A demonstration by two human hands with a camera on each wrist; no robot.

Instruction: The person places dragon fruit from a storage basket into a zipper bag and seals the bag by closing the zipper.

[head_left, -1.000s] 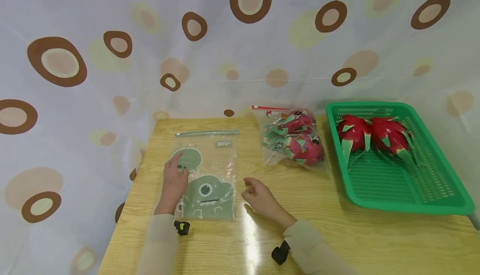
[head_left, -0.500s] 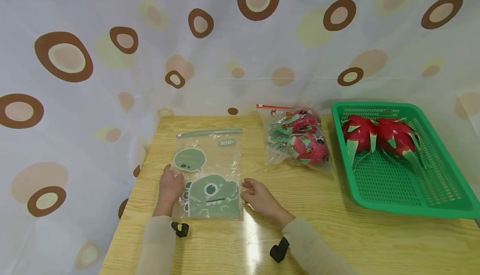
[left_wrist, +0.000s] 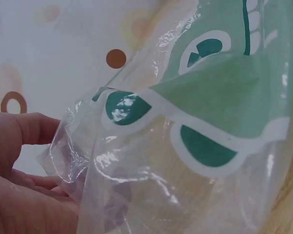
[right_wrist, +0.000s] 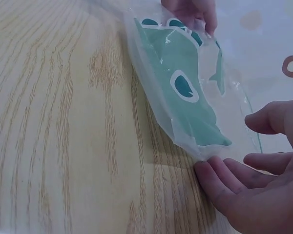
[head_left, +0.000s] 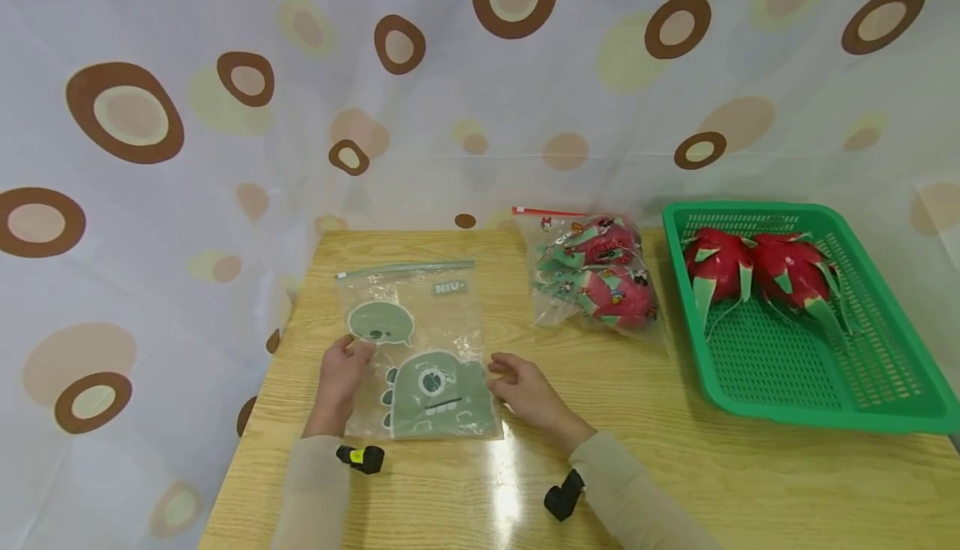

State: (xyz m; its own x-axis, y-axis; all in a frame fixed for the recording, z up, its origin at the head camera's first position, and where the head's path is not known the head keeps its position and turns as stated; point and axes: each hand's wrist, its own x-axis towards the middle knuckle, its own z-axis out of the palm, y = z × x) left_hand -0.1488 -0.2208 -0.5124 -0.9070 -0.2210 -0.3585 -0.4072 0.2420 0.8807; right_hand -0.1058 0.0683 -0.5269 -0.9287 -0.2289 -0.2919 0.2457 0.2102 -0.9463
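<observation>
A clear zip bag (head_left: 441, 404) with a green one-eyed monster print lies on the wooden table, its slider seal at the far end. My left hand (head_left: 339, 382) pinches the bag's left edge between thumb and fingers. The left wrist view shows the plastic (left_wrist: 136, 170) creased and raised there. At the opposite edge is my right hand (head_left: 531, 396), fingers loosely bent and thumb apart. Its lower fingertips (right_wrist: 212, 178) come right up to the bag's edge in the right wrist view. Nothing shows inside this bag.
Right of it lies a red-sealed zip bag (head_left: 551, 304) holding two dragon fruits. A green plastic basket (head_left: 701, 375) stands at the table's right side, with two more dragon fruits (head_left: 716, 267) inside. A spotted curtain (head_left: 450, 100) hangs behind the table (head_left: 427, 492).
My left hand has moved from over the bag to its left edge and taken hold of it. The bag has turned slightly, its near end shifting right. The right hand stays nearly in place.
</observation>
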